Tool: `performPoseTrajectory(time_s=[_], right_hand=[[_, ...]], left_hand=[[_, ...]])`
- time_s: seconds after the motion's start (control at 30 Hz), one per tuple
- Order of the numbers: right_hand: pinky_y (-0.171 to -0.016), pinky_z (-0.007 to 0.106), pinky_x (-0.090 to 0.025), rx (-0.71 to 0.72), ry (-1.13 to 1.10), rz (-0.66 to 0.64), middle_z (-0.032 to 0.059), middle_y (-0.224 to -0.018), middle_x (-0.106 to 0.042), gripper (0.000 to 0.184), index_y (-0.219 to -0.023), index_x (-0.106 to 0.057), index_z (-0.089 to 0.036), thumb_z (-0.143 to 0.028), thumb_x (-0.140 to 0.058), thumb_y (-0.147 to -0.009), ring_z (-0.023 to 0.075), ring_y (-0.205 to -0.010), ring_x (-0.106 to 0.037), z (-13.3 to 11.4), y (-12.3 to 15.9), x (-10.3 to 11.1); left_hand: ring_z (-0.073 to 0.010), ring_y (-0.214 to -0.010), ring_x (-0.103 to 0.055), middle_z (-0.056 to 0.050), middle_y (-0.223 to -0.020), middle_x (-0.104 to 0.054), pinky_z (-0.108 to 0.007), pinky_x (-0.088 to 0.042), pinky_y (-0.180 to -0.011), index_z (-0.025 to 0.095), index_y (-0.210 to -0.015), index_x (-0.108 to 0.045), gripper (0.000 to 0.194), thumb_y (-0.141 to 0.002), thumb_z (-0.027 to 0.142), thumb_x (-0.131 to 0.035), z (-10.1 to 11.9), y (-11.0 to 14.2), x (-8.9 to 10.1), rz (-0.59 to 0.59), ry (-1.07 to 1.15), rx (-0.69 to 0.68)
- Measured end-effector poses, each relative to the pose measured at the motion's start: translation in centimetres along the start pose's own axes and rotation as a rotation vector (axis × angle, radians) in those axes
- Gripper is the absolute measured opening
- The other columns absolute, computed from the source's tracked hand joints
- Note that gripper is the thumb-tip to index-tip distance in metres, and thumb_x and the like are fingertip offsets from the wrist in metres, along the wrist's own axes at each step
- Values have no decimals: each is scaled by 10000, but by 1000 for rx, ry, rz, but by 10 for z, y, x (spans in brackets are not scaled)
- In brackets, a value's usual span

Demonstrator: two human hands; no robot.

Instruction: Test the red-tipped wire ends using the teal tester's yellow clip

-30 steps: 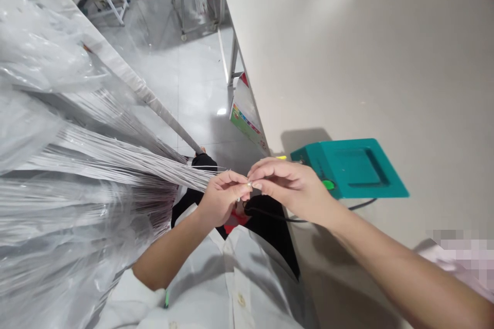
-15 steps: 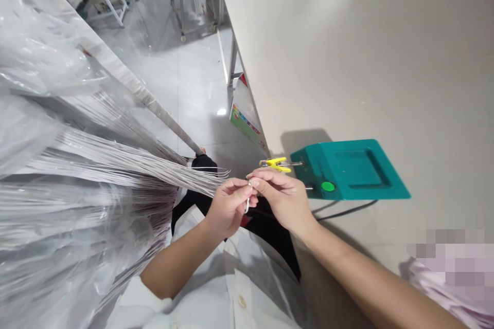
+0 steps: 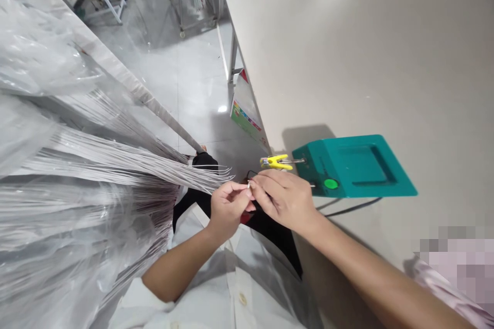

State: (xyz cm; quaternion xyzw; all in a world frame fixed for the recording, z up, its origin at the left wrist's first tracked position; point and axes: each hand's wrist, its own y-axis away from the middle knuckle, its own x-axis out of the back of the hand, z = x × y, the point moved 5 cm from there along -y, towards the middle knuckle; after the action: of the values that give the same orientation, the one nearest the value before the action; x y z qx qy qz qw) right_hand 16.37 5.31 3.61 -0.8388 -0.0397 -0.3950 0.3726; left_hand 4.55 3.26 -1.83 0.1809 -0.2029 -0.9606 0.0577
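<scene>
My left hand (image 3: 228,211) and my right hand (image 3: 287,198) meet in front of my body. Thumb and fingers of both are pinched around a small white wire-like piece (image 3: 249,185); most of it is hidden by the fingers, so its exact kind cannot be told. Just left of my left hand end the loose tips of a bundle of thin grey-white wires (image 3: 154,159). Beyond my right hand stands a teal device (image 3: 370,164) with a round green button (image 3: 331,184). A yellow clip (image 3: 278,161) on a metal rod sticks out from its near side.
Plastic-wrapped wire bundles (image 3: 57,247) fill the left side behind a slanting metal bar (image 3: 154,105). The pale table (image 3: 347,61) spans the right, with a black cable (image 3: 355,212) by the device. A printed box (image 3: 247,115) stands under its edge. Pink fabric (image 3: 443,288) lies lower right.
My right fingers have curled further over the white piece, and the white loop below my left fingers is no longer visible. The view has shifted slightly.
</scene>
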Motion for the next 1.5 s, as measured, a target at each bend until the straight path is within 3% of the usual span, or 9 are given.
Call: performPoseTrajectory(time_s=[0.2, 0.33, 0.4, 0.57, 0.73, 1.0, 1.13, 1.27, 1.5], right_hand=[[-632, 264, -485, 187, 162, -57, 64, -797, -692, 124, -838, -636, -156, -184, -516, -844, 143, -676, -634, -7, -3, 7], [-627, 267, -488, 253, 147, -194, 37, -782, -696, 128, -832, -648, -194, -205, -522, -845, 140, -669, -638, -12, 1, 10], [-624, 258, -494, 180, 72, -206, 25, -769, -692, 130, -832, -646, -212, -192, -519, -843, 133, -667, -638, -9, 2, 13], [-687, 268, -532, -274, -212, -9, 57, -845, -688, 157, -933, -635, -208, -152, -516, -846, 160, -817, -651, 8, 3, 23], [-571, 254, -533, -404, -341, -24, 59, -856, -688, 120, -914, -647, -200, -232, -584, -816, 154, -722, -653, 5, 3, 9], [-661, 281, -542, -209, -207, -1, 76, -852, -682, 164, -935, -644, -200, -142, -533, -828, 159, -754, -643, -1, 7, 2], [-655, 275, -546, -214, -229, 8, 70, -845, -682, 159, -923, -656, -201, -146, -541, -827, 154, -746, -644, 1, 6, 2], [-622, 266, -544, -254, -216, 73, 54, -799, -686, 134, -881, -670, -215, -171, -558, -822, 144, -690, -643, 1, 5, 4], [-598, 278, -506, 247, 321, 97, 33, -766, -721, 130, -858, -689, -228, -167, -657, -748, 152, -619, -644, -16, 4, 12]], left_hand=[[-68, -404, -534, 9, -561, -635, -194, -443, -437, 136, -669, -626, 195, -648, 309, -714, 5, 1, 2, 51, -79, -51], [-59, -405, -521, 12, -555, -630, -186, -432, -437, 140, -687, -637, 179, -683, 309, -695, 10, -1, 4, 76, -79, -80], [-59, -409, -520, 12, -552, -629, -188, -432, -440, 140, -679, -639, 185, -678, 315, -700, 15, -3, 4, 85, -84, -99], [-64, -408, -532, 3, -569, -643, -191, -446, -438, 138, -676, -646, 180, -654, 300, -722, 21, -3, 2, 68, -131, -96], [-75, -443, -553, 4, -582, -646, -199, -474, -465, 146, -696, -655, 153, -689, 292, -701, 15, 1, 1, 41, -161, -149], [-79, -499, -553, -14, -650, -664, -199, -481, -509, 159, -770, -704, 135, -730, 282, -666, 16, 4, 4, 26, -212, -192], [-76, -488, -548, -30, -682, -669, -202, -476, -509, 156, -769, -721, 130, -742, 259, -646, 24, 1, 4, -58, -258, -188], [-98, -538, -578, -30, -675, -662, -212, -483, -538, 161, -722, -721, 87, -709, 226, -665, 27, -1, 6, -38, -306, -217], [-112, -601, -572, -22, -642, -636, -228, -473, -596, 163, -668, -709, 49, -685, 175, -665, 26, 4, 4, 52, -372, -352]])
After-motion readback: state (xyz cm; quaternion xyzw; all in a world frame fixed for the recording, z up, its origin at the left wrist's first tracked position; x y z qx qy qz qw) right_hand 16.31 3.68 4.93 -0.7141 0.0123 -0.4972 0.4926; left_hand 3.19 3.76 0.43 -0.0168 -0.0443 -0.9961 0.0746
